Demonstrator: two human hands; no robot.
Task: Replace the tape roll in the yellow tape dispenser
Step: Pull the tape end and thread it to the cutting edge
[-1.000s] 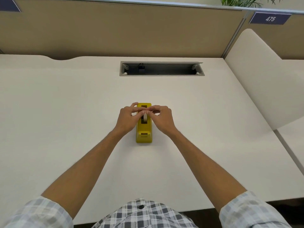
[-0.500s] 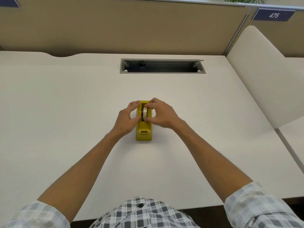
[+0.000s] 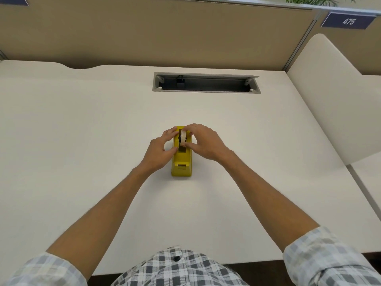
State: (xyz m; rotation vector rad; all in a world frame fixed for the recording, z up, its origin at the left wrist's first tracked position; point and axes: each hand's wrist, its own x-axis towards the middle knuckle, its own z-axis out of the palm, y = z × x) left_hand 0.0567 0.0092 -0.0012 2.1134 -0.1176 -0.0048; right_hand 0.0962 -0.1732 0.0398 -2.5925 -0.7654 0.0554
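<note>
A: Starting at the left, what is the left hand [image 3: 162, 149] doing?

B: It lies against the left flank of the dispenser [image 3: 181, 155], fingers curled loosely along the yellow wall and gripping nothing. It looks like a brace.

A: And the roll [image 3: 182, 138]?

B: Between the two hands, standing on edge in the dispenser's slot. The right hand [image 3: 204, 142] pinches it narrowly, forefinger over the top, thumb at the near rim. Whether it is fully seated on its hub I cannot tell; the fingers cover that part.

A: How will it handle?

B: The roll is probably light and stiff, a smooth ring, so the outer rim is the place to hold it. Its sticky free end could cling to skin. The dispenser likely has a weighted base and should stay put under a steadying hand. The cutter sits at the near end, toward the wrists, and I would keep fingertips off it.

A: Anything in the way?

B: No. The tabletop [image 3: 82, 131] around both hands is bare. A cable tray [image 3: 206, 82] lies well beyond the fingers, and a divider [image 3: 329, 96] stands far off to the right.
</note>
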